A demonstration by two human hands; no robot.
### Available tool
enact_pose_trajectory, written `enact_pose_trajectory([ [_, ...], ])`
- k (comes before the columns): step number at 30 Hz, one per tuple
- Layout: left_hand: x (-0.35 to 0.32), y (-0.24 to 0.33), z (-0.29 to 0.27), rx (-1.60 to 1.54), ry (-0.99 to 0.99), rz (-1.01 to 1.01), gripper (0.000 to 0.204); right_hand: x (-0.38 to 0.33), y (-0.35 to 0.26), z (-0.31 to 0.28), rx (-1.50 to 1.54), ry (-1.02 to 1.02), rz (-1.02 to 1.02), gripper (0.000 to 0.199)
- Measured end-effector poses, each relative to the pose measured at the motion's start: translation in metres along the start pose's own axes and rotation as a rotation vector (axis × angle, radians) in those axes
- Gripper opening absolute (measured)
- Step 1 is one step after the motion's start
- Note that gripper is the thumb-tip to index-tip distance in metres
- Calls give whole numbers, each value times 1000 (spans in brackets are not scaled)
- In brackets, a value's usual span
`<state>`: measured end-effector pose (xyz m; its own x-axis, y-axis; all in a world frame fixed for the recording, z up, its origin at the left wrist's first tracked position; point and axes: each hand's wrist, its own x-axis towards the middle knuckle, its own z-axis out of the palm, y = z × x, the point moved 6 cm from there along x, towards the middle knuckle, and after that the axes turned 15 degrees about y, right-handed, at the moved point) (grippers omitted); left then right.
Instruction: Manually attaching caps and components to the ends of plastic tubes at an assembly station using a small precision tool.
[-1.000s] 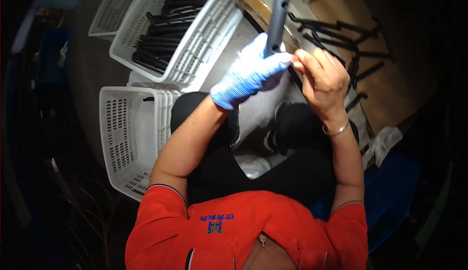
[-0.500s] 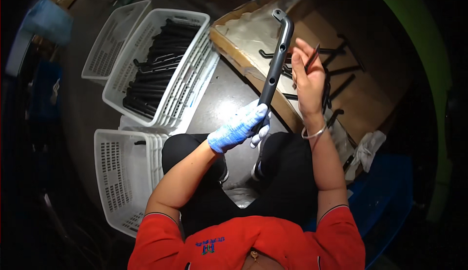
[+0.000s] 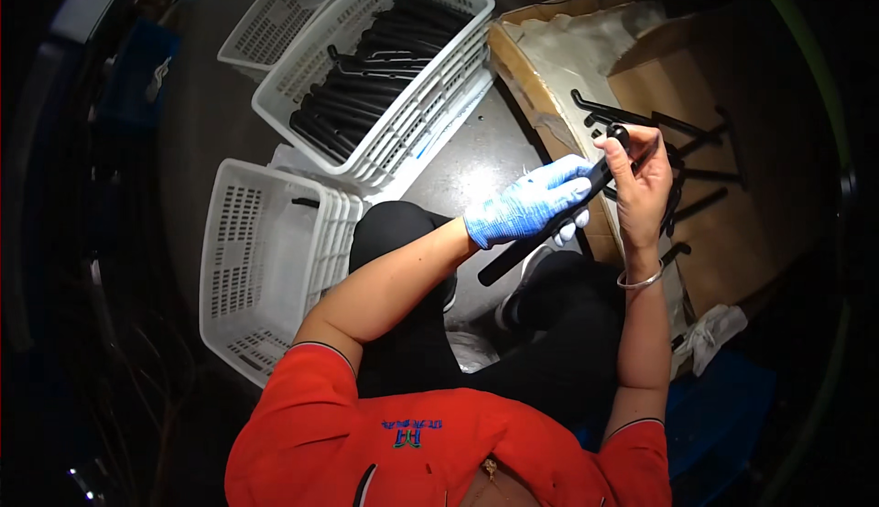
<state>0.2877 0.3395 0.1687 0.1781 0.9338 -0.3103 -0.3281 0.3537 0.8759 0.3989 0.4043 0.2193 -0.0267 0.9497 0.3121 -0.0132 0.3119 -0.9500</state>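
Observation:
My left hand (image 3: 526,207), in a blue-and-white glove, is wrapped round a black bent tube (image 3: 513,260) with holes along it. The tube slants from above my knees up to my right hand. Bare, my right hand (image 3: 645,182) closes at the tube's bent upper end, its thumb against that end. A thin dark strip between its fingers looks like the small pointed blade (image 3: 656,143) seen earlier; most of it is hidden. Beyond the right hand, several black bent tubes (image 3: 700,203) lie in an open cardboard box (image 3: 742,260).
A white plastic crate (image 3: 265,104) full of black tubes sits on stacked crates at the upper left. Nearer, another white crate (image 3: 212,269) has one dark piece inside. A crumpled white cloth (image 3: 714,335) lies by the box's near corner, beside something blue (image 3: 714,415).
The tube has swung down and to the right, its bent end now at my right hand. My right hand has closed in on that end. The whole view has shifted.

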Motion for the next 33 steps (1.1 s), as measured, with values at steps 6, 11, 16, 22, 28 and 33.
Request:
enact_pose_trajectory([
  [6,-2,13,-7,51,116,175,39,-5,-5,14,66,-91,59,11],
  [11,-4,18,-17,51,138,266,35,-14,2,28,89,-199,196,17],
  [16,-4,20,-20,37,157,286,29,-14,3,28,44,-177,157,24],
  [22,-6,29,-26,103,286,239,21,-13,-7,11,-428,-99,-203,29],
  [28,-8,34,-28,95,257,285,26,-19,-36,15,-588,-88,-538,19],
  [33,-8,35,-27,125,262,287,27,-22,-41,17,-669,-85,-672,15],
])
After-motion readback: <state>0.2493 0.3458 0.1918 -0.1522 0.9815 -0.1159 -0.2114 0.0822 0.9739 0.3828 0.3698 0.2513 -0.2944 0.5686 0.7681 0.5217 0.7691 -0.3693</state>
